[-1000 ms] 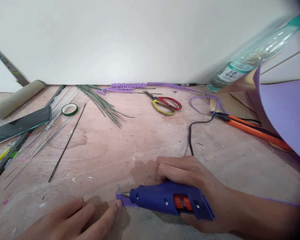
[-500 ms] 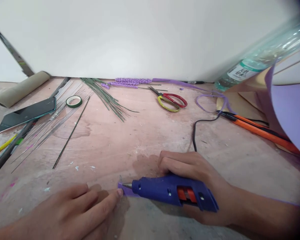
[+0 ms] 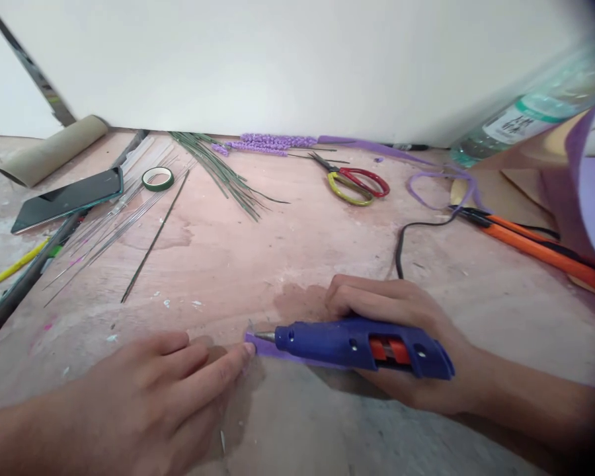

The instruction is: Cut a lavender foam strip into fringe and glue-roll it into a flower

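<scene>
The pinkish table (image 3: 258,264) spreads out beneath the glue gun (image 3: 327,340), where stray glue would likely mark it. Behind the gun, the right hand (image 3: 406,307) curls round its body; whether a finger sits on a trigger I cannot tell. Left of the gun, the left hand (image 3: 143,390) lies palm down, fingers loosely spread and gripping nothing, one of them pressing on the end of a purple strip (image 3: 272,350). Beyond the gun to the right lie orange-handled pliers (image 3: 535,248), their tip beside a black cord (image 3: 399,248); if that cord feeds the gun, a snag there could jerk the nozzle (image 3: 264,336) sideways, though the right hand hides where it leads. The strip runs beneath the gun's front end and appears pinned only at that end, so a dragging nozzle could skew it. The nozzle points just beside the pinning fingertip (image 3: 248,349): probably the chief hazard, since a small slip or surplus hot glue could burn it.
</scene>
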### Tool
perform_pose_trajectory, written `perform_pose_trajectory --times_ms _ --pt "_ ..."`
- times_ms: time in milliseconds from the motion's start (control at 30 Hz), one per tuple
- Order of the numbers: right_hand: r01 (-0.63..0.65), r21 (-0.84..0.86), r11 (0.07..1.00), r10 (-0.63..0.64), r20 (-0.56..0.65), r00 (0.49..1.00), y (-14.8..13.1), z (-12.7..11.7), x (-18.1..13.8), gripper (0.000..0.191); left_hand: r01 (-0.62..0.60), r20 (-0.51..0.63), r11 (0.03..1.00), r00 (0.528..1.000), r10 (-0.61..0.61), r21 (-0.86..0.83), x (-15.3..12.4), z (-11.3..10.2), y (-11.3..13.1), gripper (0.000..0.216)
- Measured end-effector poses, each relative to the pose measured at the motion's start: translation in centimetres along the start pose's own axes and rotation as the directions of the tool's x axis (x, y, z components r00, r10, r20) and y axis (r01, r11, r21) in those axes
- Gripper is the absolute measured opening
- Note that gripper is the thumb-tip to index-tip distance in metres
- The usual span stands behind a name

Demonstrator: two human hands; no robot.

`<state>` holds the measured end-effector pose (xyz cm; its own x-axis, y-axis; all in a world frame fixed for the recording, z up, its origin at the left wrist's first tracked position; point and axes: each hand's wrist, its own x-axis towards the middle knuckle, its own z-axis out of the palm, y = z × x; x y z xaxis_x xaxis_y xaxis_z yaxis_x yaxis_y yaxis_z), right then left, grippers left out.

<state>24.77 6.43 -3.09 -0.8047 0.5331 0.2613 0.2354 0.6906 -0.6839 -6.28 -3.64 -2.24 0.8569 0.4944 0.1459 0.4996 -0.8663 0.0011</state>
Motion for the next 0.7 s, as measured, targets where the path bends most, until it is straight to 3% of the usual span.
perform_pose_trajectory --times_ms 133,333,533,700 --pt "0.002 0.01 1.0 -0.002 -0.006 1.0 -0.02 0.03 0.02 0.012 -0.007 -0.086 0.999 0.996 0.004 -0.041 0.37 -0.36 -0.35 0.027" --pt "-0.018 0.015 1.0 0.018 -0.008 1.0 -0.31 -0.01 0.12 0.011 0.0 -0.04 0.999 0.999 -0.002 -0.052 0.14 -0.26 -0.25 0.027" --pt "-0.029 -0.005 1.0 0.029 -0.001 1.0 -0.17 0.07 -0.04 0.011 0.003 -0.1 0.996 0.995 -0.012 -0.091 0.45 -0.43 -0.35 0.029" --pt "-0.017 -0.016 1.0 0.017 0.002 1.0 -0.37 -0.11 -0.03 0.01 -0.003 -0.082 0.994 0.997 -0.007 -0.113 0.32 -0.15 -0.54 0.026"
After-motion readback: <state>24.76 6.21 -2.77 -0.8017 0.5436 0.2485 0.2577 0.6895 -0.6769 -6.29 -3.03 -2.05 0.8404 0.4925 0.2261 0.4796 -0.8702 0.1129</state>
